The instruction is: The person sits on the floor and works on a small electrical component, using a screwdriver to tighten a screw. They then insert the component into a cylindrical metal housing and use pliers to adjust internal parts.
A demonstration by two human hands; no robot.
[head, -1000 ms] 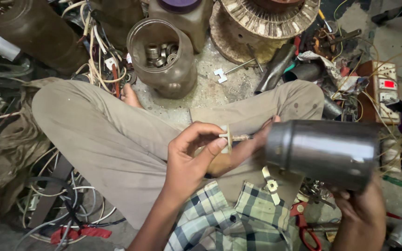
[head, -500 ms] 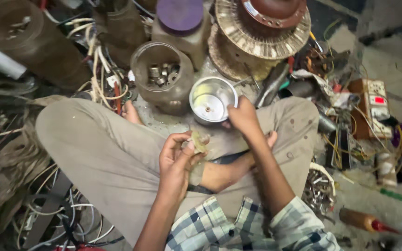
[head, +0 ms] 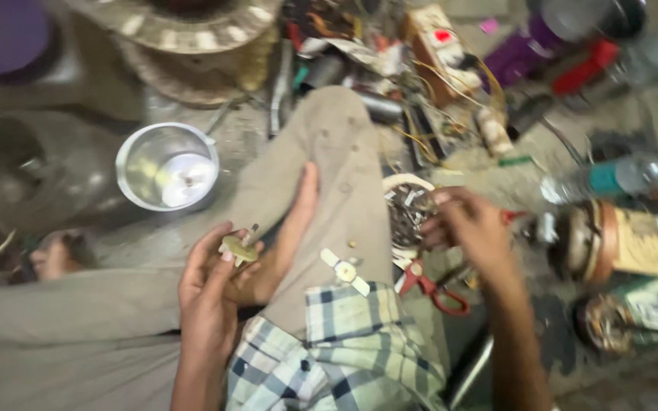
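Head view, left hand (head: 209, 285) grip pinching small shafted part (head: 239, 248), right hand (head: 470, 223) fingers curled over bowl of scraps (head: 408, 215), grip unclear.

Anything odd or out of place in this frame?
Yes: a small white cross-shaped part lies loose on the person's lap, where it could slide off. The left hand pinches a small tan part; the right hand reaches into a bowl of scraps.

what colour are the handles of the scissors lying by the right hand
Red. The scissors lie on the floor below the right hand, clearest in the head view.
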